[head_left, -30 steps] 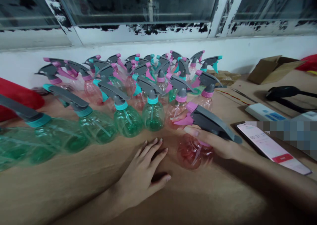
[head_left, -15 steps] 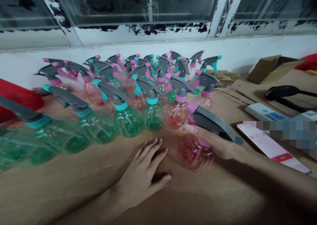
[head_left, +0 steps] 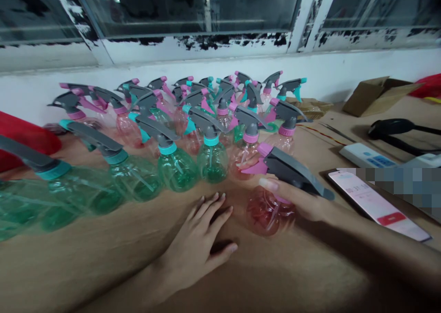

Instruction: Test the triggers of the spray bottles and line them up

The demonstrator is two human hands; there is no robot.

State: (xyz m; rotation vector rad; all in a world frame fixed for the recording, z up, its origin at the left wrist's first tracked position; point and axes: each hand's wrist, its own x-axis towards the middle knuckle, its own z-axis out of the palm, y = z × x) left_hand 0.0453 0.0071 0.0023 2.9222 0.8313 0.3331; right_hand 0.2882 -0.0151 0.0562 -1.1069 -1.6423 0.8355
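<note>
My right hand [head_left: 305,203] is wrapped round the neck of a spray bottle [head_left: 262,216] with a clear pink body and a grey and pink trigger head. The thumb lies across the front of the neck; the other fingers are mostly hidden behind the bottle. Its pink trigger [head_left: 255,167] points left, with a fingertip close to it. Flat on the tabletop lies my left hand [head_left: 193,248], fingers spread, holding nothing. Just beyond it stand a green spray bottle [head_left: 212,164] with a turquoise collar and another pink spray bottle [head_left: 241,159].
Several more green and pink spray bottles fill the back and left of the table [head_left: 113,262]. On the right are a phone [head_left: 374,203] showing a timer, a white device [head_left: 367,156], a black strap-like object [head_left: 392,128] and an open cardboard box [head_left: 374,96]. A red bag [head_left: 27,138] sits at left.
The held bottle's pink trigger, covered by my right hand's fingers before, now shows sticking out to the left. My right thumb has shifted slightly. The left hand has stayed in place.
</note>
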